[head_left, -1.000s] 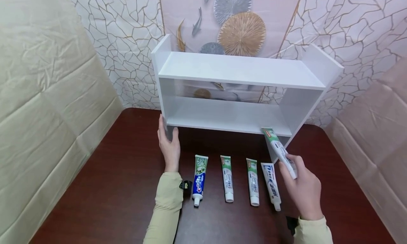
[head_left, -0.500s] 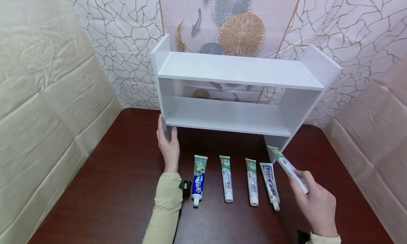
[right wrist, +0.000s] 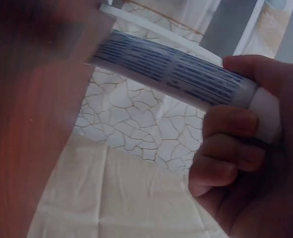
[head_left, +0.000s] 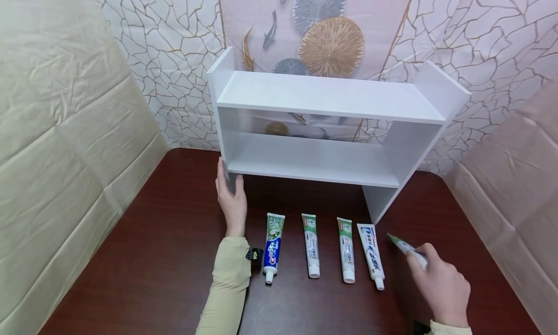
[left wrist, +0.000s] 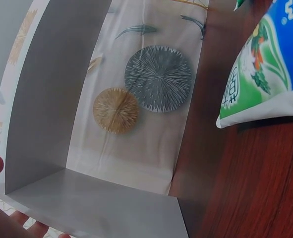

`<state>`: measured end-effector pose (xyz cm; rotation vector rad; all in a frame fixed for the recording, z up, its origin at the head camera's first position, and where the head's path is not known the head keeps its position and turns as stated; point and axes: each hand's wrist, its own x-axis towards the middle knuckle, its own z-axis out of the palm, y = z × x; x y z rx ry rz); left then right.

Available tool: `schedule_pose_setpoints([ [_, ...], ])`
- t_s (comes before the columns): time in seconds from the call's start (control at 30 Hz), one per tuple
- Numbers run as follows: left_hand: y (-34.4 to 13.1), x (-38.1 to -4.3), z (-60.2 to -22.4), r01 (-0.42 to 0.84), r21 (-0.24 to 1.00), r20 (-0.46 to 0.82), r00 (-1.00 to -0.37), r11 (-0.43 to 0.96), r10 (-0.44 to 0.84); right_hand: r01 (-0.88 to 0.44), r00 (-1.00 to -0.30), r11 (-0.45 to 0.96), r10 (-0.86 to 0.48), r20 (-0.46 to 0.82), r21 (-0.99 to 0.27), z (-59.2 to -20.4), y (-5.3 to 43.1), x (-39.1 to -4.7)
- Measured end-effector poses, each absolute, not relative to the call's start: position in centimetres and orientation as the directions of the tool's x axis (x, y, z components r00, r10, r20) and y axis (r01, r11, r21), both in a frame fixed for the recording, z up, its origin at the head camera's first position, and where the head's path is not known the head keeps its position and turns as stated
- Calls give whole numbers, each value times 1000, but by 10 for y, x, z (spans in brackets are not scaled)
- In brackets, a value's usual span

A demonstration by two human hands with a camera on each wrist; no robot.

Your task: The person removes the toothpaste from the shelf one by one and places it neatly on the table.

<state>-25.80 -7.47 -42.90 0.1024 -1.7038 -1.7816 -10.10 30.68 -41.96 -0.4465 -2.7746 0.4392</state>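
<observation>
My left hand (head_left: 232, 206) holds the lower left side panel of a white shelf unit (head_left: 331, 96), fingers outside and thumb inside. In the left wrist view its fingertips (left wrist: 38, 229) show beyond the panel edge. My right hand (head_left: 444, 289) grips a green-and-white toothpaste tube (head_left: 403, 245) by its cap end, above the table at right. Blue print covers the side of this tube (right wrist: 166, 69) seen in the right wrist view. Nearest it lies a white-and-blue toothpaste tube (head_left: 371, 255). Further left are two green-and-white tubes (head_left: 346, 250) (head_left: 311, 245) and a blue-and-green tube (head_left: 273, 247).
The dark red-brown table (head_left: 144, 247) bears the shelf unit and the row of tubes, caps towards me. A patterned cloth (head_left: 183, 44) hangs behind, with beige cloth sides at left (head_left: 65, 131) and right (head_left: 510, 170). The unit's right leg (head_left: 381, 199) stands near the held tube.
My right hand has drawn the held tube away from the front of the shelf, down and to the right, lowering it towards the table. The left hand and the lying tubes stay put.
</observation>
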Motion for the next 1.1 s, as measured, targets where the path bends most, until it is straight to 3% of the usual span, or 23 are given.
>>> schedule_pose_setpoints([
  [0.27,-75,-258,-427,396,916,373,-781,64,-501,262,-939,904,320,127,-338,-422,310,-107],
  [0.67,-77,-261,-424,387,919,373,-789,77,-489,223,-973,917,186,-139,-330,-433,312,-124],
  [1.1,-78,-256,-428,364,929,348,-800,65,-489,188,-962,942,120,-244,-278,-441,319,-124],
])
